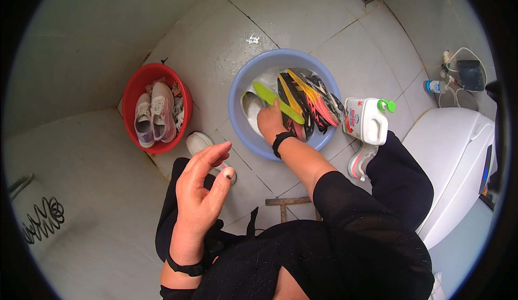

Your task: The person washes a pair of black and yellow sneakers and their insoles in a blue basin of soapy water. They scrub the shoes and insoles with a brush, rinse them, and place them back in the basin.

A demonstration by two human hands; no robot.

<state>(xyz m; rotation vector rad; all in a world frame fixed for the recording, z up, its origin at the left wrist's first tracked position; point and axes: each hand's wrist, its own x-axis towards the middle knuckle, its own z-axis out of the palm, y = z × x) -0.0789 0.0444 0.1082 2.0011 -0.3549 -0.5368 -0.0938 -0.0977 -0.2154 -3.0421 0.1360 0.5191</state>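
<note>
My right hand [271,121] reaches into the blue basin [235,125], its fingers closed against a long lime-green scrubbing brush [291,111]. Beside those fingers, on the left, lies a pale shoe [251,107] whose inside looks white; part of it is covered by the hand. Dark sneakers with yellow and pink stripes [315,103] fill the basin's right half, and whitish suds show at its back. My left hand [202,189] is raised in front of me, holding nothing, its fingers stretched out and the thumb apart.
A red basin [187,108] with white shoes [157,111] and crumpled paper stands at left. Right of the blue basin is a white jug [367,121] with a green cap. A white toilet [445,154] stands at far right. The tiled floor [280,17] is wet in places.
</note>
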